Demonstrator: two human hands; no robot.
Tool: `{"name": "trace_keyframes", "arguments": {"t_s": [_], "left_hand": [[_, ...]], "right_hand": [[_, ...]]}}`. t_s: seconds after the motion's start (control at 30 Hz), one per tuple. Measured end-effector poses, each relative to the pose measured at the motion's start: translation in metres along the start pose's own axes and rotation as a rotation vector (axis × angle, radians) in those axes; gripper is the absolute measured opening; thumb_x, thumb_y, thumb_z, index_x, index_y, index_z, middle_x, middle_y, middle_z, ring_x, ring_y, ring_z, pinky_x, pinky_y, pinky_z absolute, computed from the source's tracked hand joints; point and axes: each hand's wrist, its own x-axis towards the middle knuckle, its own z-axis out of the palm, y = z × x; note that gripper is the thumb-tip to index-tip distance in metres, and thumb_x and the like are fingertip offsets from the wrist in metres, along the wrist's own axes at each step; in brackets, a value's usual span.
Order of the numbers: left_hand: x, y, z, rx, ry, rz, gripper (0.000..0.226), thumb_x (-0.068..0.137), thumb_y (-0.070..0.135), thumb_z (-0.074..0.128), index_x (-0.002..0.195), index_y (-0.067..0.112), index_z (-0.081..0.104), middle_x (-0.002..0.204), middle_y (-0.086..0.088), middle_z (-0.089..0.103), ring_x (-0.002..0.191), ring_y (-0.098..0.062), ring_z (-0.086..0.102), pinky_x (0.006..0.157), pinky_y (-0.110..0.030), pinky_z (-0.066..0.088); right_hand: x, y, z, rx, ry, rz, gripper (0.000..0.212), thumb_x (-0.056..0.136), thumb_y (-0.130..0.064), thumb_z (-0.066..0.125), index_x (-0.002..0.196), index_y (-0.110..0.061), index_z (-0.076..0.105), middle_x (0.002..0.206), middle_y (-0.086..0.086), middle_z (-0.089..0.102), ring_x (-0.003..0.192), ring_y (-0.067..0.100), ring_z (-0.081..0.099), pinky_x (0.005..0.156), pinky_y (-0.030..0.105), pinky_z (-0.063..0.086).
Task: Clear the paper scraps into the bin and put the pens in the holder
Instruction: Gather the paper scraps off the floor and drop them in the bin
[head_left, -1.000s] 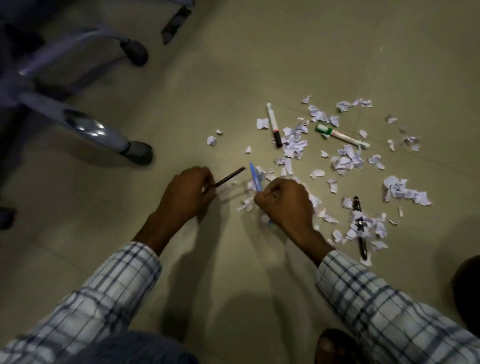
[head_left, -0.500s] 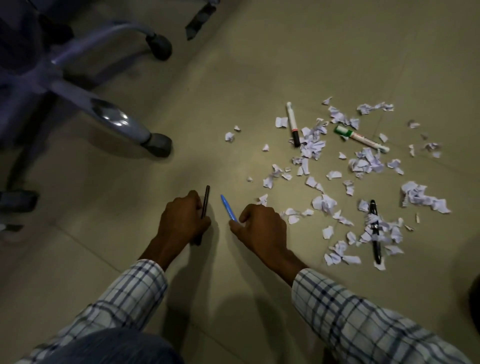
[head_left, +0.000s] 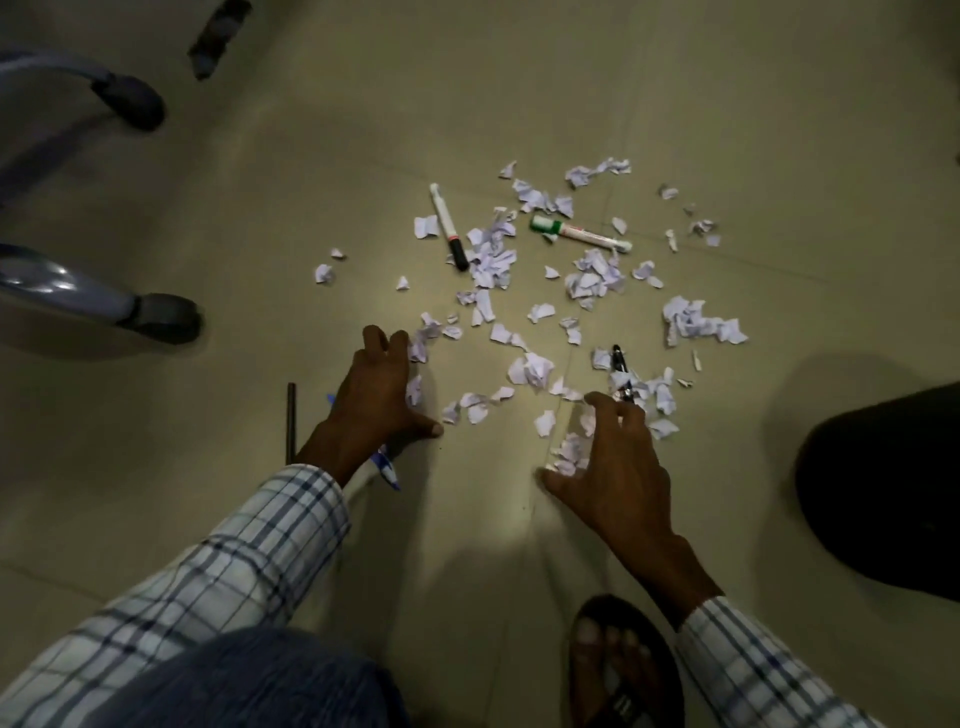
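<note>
On the tiled floor, white paper scraps lie scattered in a loose patch ahead of a crouching person. The left hand is released, its fingers spread and reaching forward so that the tips touch the scraps at the near left edge of the patch, with the thumb stretched out to the side along the floor. The right hand is also released, fingers spread and lightly bent over a small cluster of scraps that shows between thumb and fingers; it holds nothing firmly that can be seen.

A thin dark pen lies on the floor just left of the left wrist, and a blue pen lies partly hidden under that wrist. A black pen rests among the scraps just beyond the right fingertips. Farther off, a white marker with a black cap lies at the left of the patch, and a marker with a green cap lies to its right, well apart from both hands.

Checked sleeves cover both forearms. A foot in a dark sandal stands at the bottom edge. Chair legs with dark wheels sit at the left. A large dark shape at the right is too dim to tell what it is.
</note>
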Motion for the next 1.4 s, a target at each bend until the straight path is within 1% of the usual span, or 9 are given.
{"name": "trace_keyframes", "arguments": {"t_s": [0.33, 0.5, 0.63, 0.8, 0.97, 1.1, 1.2, 1.3, 1.4], "left_hand": [[0.01, 0.064, 0.029, -0.129, -0.039, 0.223, 0.066, 0.072, 0.021, 0.082, 0.127, 0.013, 0.047, 0.128, -0.012, 0.043, 0.105, -0.033, 0.058, 0.078, -0.028, 0.04], [0.015, 0.06, 0.012, -0.225, 0.041, 0.269, 0.086, 0.065, 0.031, 0.087, 0.138, 0.018, 0.044, 0.135, -0.008, 0.045, 0.117, -0.026, 0.055, 0.093, -0.035, 0.047], [0.02, 0.018, -0.018, -0.101, 0.225, 0.122, 0.098, 0.058, 0.055, 0.085, 0.139, 0.021, 0.042, 0.137, -0.01, 0.043, 0.12, -0.028, 0.048, 0.093, -0.041, 0.048], [0.006, -0.002, -0.013, -0.006, 0.025, -0.119, 0.128, 0.044, 0.064, 0.088, 0.146, 0.019, 0.026, 0.14, -0.013, 0.03, 0.128, -0.034, 0.037, 0.099, -0.044, 0.044], [0.006, 0.031, 0.011, -0.118, 0.005, 0.022, 0.129, 0.039, 0.053, 0.094, 0.145, 0.019, 0.028, 0.137, -0.009, 0.028, 0.122, -0.031, 0.043, 0.099, -0.037, 0.044], [0.015, 0.059, 0.028, -0.142, -0.054, 0.16, 0.121, 0.045, 0.048, 0.093, 0.145, 0.022, 0.029, 0.147, -0.004, 0.025, 0.128, -0.028, 0.045, 0.101, -0.033, 0.045], [0.025, 0.058, 0.016, -0.22, -0.027, 0.174, 0.113, 0.05, 0.046, 0.092, 0.144, 0.024, 0.034, 0.147, -0.004, 0.027, 0.127, -0.028, 0.048, 0.101, -0.035, 0.046], [0.041, 0.047, -0.012, -0.188, 0.073, 0.201, 0.117, 0.045, 0.061, 0.087, 0.144, 0.025, 0.035, 0.145, -0.004, 0.031, 0.126, -0.024, 0.047, 0.099, -0.034, 0.044], [0.063, 0.045, -0.034, -0.052, 0.014, 0.284, 0.132, 0.039, 0.072, 0.082, 0.15, 0.027, 0.026, 0.155, -0.001, 0.02, 0.139, -0.025, 0.032, 0.105, -0.04, 0.042]], "right_hand": [[0.019, 0.009, 0.025, 0.283, 0.155, -0.112, 0.057, 0.077, -0.013, 0.079, 0.128, -0.015, 0.053, 0.125, 0.006, 0.049, 0.106, 0.023, 0.058, 0.09, 0.03, 0.051], [0.044, -0.009, 0.011, 0.345, 0.163, -0.235, 0.054, 0.077, -0.011, 0.078, 0.127, -0.018, 0.057, 0.121, 0.003, 0.056, 0.093, 0.011, 0.057, 0.08, 0.019, 0.048], [0.046, 0.0, 0.0, 0.249, 0.261, -0.099, 0.061, 0.077, -0.019, 0.079, 0.132, -0.018, 0.053, 0.128, 0.004, 0.054, 0.111, 0.021, 0.057, 0.088, 0.032, 0.051], [0.053, 0.005, 0.002, 0.146, 0.173, 0.045, 0.069, 0.078, -0.024, 0.079, 0.138, -0.016, 0.045, 0.136, 0.009, 0.045, 0.124, 0.029, 0.049, 0.095, 0.037, 0.047], [0.058, -0.006, 0.018, 0.187, 0.144, -0.08, 0.067, 0.077, -0.012, 0.075, 0.137, -0.011, 0.048, 0.134, 0.011, 0.046, 0.122, 0.028, 0.05, 0.098, 0.032, 0.044], [0.065, -0.016, 0.02, 0.328, 0.07, -0.231, 0.059, 0.076, -0.007, 0.072, 0.132, -0.014, 0.055, 0.125, 0.005, 0.055, 0.102, 0.019, 0.059, 0.084, 0.022, 0.047], [0.082, -0.01, 0.007, 0.41, 0.179, -0.25, 0.055, 0.076, -0.004, 0.068, 0.129, -0.016, 0.058, 0.119, 0.0, 0.058, 0.095, 0.011, 0.058, 0.081, 0.024, 0.051], [0.113, 0.0, -0.015, 0.356, 0.266, -0.264, 0.057, 0.074, -0.011, 0.067, 0.129, -0.017, 0.055, 0.123, 0.003, 0.055, 0.103, 0.019, 0.057, 0.087, 0.035, 0.052], [0.152, 0.006, -0.035, 0.19, 0.16, -0.208, 0.084, 0.064, -0.037, 0.068, 0.142, -0.02, 0.043, 0.139, 0.01, 0.044, 0.126, 0.029, 0.043, 0.103, 0.041, 0.042]]}}
